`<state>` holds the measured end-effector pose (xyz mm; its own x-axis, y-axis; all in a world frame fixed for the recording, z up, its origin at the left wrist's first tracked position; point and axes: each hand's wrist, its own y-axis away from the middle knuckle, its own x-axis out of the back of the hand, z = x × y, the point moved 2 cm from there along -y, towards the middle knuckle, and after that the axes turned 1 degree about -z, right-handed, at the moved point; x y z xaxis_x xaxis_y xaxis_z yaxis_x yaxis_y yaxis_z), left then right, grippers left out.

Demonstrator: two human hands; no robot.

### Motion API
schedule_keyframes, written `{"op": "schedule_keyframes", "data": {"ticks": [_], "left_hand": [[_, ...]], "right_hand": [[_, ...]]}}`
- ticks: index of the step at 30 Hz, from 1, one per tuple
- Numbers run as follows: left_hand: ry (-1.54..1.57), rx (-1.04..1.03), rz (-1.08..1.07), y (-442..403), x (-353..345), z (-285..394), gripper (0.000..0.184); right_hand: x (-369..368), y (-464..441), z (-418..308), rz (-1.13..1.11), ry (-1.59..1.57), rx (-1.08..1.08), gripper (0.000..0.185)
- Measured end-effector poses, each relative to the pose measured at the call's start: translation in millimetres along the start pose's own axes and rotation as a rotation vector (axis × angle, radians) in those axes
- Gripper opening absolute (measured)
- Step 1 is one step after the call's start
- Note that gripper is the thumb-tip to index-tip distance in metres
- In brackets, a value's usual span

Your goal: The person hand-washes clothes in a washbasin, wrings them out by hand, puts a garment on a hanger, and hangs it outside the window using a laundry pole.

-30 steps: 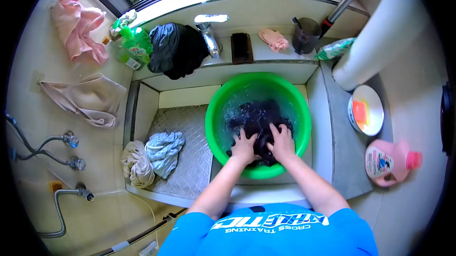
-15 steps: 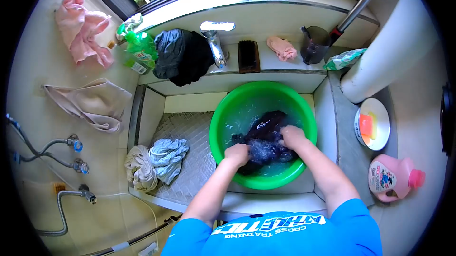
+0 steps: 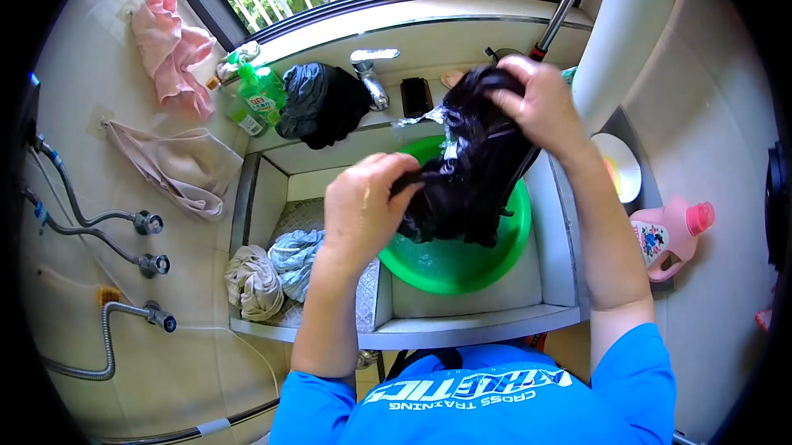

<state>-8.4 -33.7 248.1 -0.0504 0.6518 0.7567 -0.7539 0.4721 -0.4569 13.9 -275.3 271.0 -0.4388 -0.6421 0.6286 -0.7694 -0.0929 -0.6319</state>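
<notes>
A wet dark garment (image 3: 474, 177) hangs between my two hands above a green basin (image 3: 450, 284). My left hand (image 3: 367, 197) is closed on its lower left part, fingers pinching the cloth. Higher up, on the right, my right hand (image 3: 540, 103) grips the top of the bunched cloth. Water glistens on the garment and on my left hand. Cloudy water (image 3: 445, 263) shows in the basin beneath, partly hidden by the cloth.
The basin stands in a tiled sink (image 3: 462, 338). A grey-beige cloth (image 3: 254, 282) and a light blue cloth (image 3: 295, 262) lie at its left. A faucet (image 3: 373, 82), dark clothes (image 3: 322, 103), a brush (image 3: 416, 98) and green bottles (image 3: 262, 97) line the ledge. At right are a bowl (image 3: 631, 173) and pink jug (image 3: 672, 235).
Both hands have risen out of the basin water, lifting the dark garment with them. The right hand is now higher than the left. The camera view has shifted slightly.
</notes>
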Motion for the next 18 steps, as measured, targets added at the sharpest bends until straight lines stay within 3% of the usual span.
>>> {"op": "schedule_keyframes", "data": {"ticks": [3, 5, 7, 9, 11, 13, 14, 16, 17, 18], "left_hand": [[0.037, -0.034, 0.214, -3, 5, -13, 0.019], [0.066, 0.04, 0.203, 1, -7, -33, 0.018], [0.139, 0.048, 0.177, 13, -28, -56, 0.019], [0.21, 0.158, 0.133, 32, -59, -89, 0.021], [0.256, 0.299, 0.002, 53, -106, -124, 0.022], [0.192, 0.317, -0.103, 76, -163, -148, 0.024], [0.048, 0.282, -0.077, 86, -188, -150, 0.032], [-0.039, 0.486, -0.313, 95, -220, -137, 0.057], [-0.124, 0.585, -0.541, 90, -224, -121, 0.065], [-0.188, 0.571, -0.622, 91, -237, -120, 0.068]], "right_hand": [[18, -11, -14, 0.224, -0.177, -0.08, 0.032], [0, 1, 1, 0.249, -0.255, -0.235, 0.031], [-25, 26, 24, 0.156, -0.123, -0.089, 0.028], [-53, 65, 65, -0.032, -0.052, -0.232, 0.026], [-91, 113, 105, -0.201, -0.099, -0.483, 0.026], [-138, 164, 131, -0.192, -0.081, -0.495, 0.035], [-156, 179, 131, -0.317, -0.102, -0.534, 0.044], [-183, 199, 117, -0.544, -0.041, -0.597, 0.062], [-192, 201, 107, -0.646, 0.045, -0.621, 0.071], [-199, 197, 99, -0.747, 0.119, -0.671, 0.074]]}}
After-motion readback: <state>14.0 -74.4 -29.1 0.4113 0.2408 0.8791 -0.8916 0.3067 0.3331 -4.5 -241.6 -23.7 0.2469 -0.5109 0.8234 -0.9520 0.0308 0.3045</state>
